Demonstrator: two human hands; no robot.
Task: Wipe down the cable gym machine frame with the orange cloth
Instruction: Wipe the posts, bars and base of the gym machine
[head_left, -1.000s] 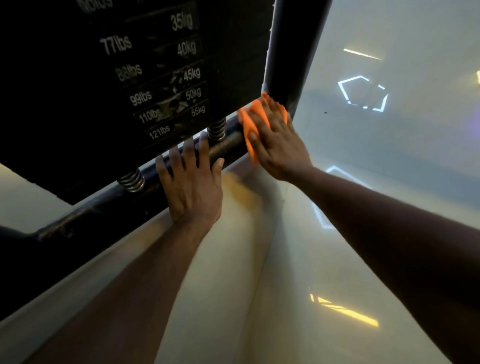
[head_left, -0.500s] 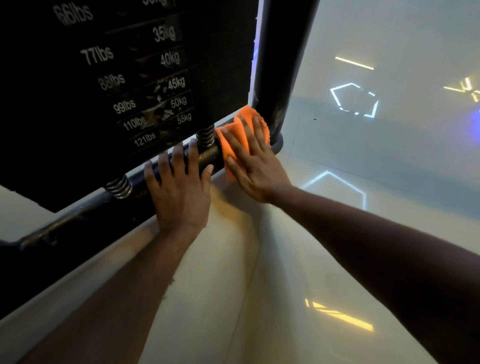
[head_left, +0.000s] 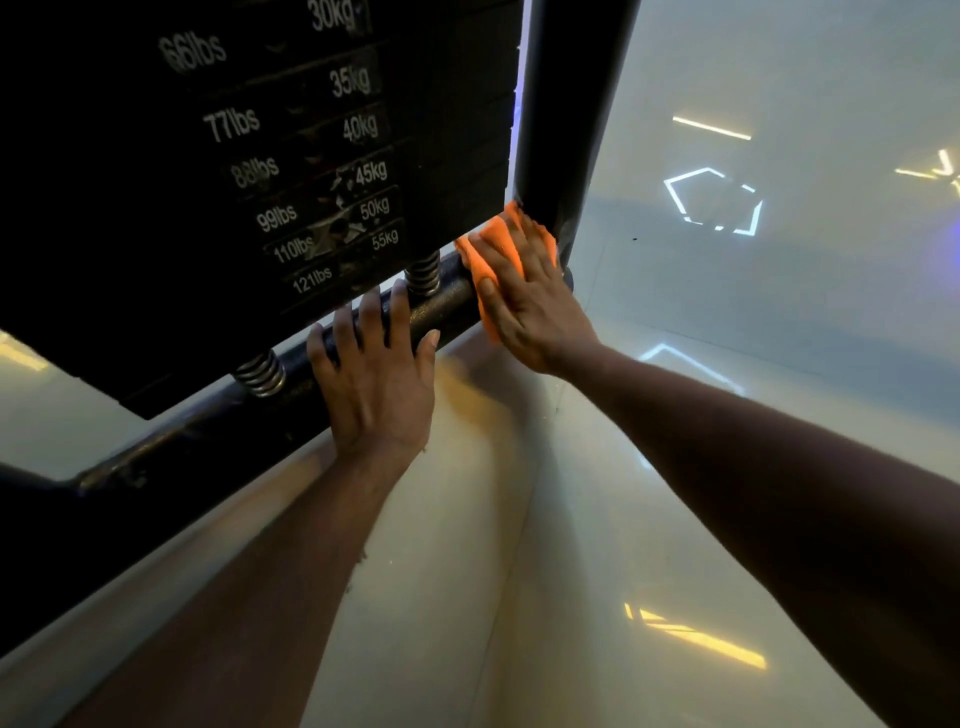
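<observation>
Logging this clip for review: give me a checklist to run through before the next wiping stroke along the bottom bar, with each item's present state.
1. Orange cloth under right hand: ok, pressed flat.
2. Cloth touching frame: ok, at the corner where the upright post meets the bottom bar.
3. Left hand braced on the bar: ok.
4. Stroke path along bar clear: not ok, left hand lies on it.
5. Fingers clear of springs: ok, though close.
6. Bar clean: cannot tell.
</observation>
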